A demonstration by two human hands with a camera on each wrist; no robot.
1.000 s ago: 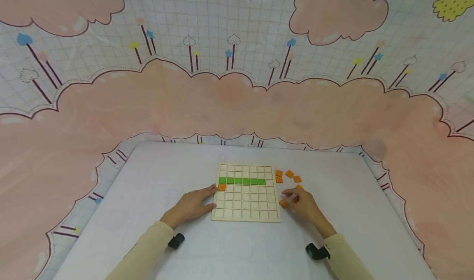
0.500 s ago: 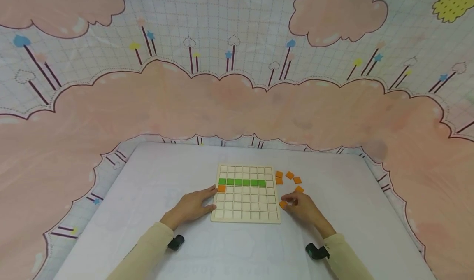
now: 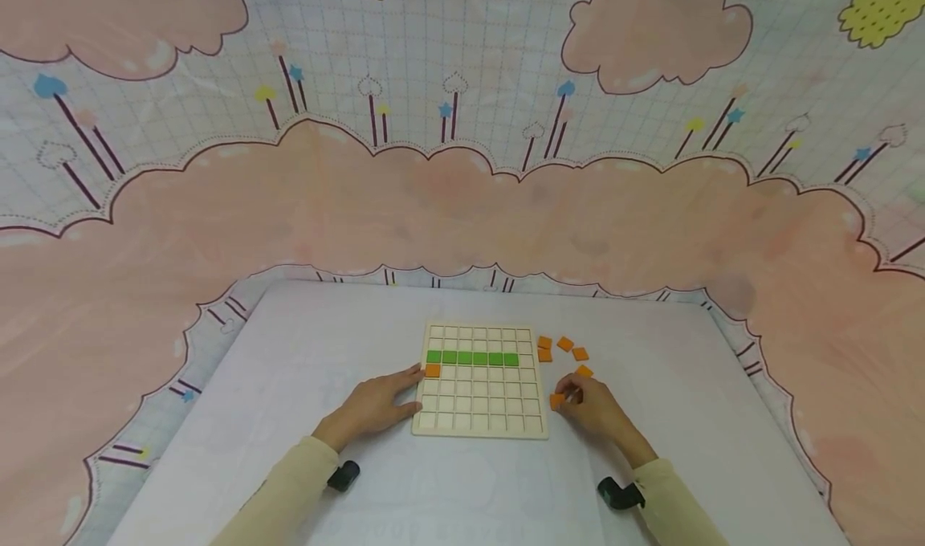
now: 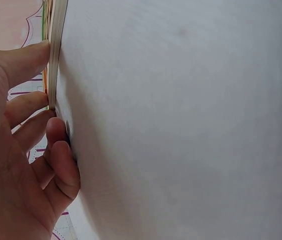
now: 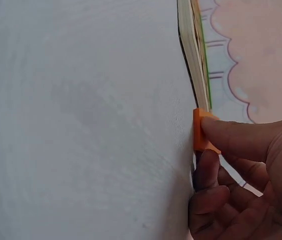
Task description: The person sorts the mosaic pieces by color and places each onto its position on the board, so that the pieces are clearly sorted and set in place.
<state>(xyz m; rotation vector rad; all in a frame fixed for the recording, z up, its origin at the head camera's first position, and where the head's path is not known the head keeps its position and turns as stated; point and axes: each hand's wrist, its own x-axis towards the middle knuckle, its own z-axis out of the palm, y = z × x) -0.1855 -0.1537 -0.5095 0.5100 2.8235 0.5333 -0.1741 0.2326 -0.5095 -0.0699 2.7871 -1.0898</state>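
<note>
A pale wooden grid board [image 3: 480, 409] lies on the white table, with a row of green square tiles [image 3: 465, 358] and one orange tile [image 3: 433, 370] at the left of the row below. My left hand [image 3: 372, 404] rests at the board's left edge, thumb and fingertips touching its side, as the left wrist view also shows. Right of the board, my right hand [image 3: 594, 405] pinches a loose orange tile [image 5: 203, 132]. The thumb lies on its face and the other fingers are curled beside it, low over the tabletop.
Several more orange tiles [image 3: 565, 344] lie beside the board's right edge; one of them [image 3: 584, 371] sits just behind the right hand. A cloud-patterned cloth [image 3: 462, 209] hangs behind the table. Dark wrist devices [image 3: 620, 494] show near both sleeves.
The right hand has drawn its fingers together on the orange tile, and that tile has shifted slightly right, away from the board. The left hand stays at the board's edge.
</note>
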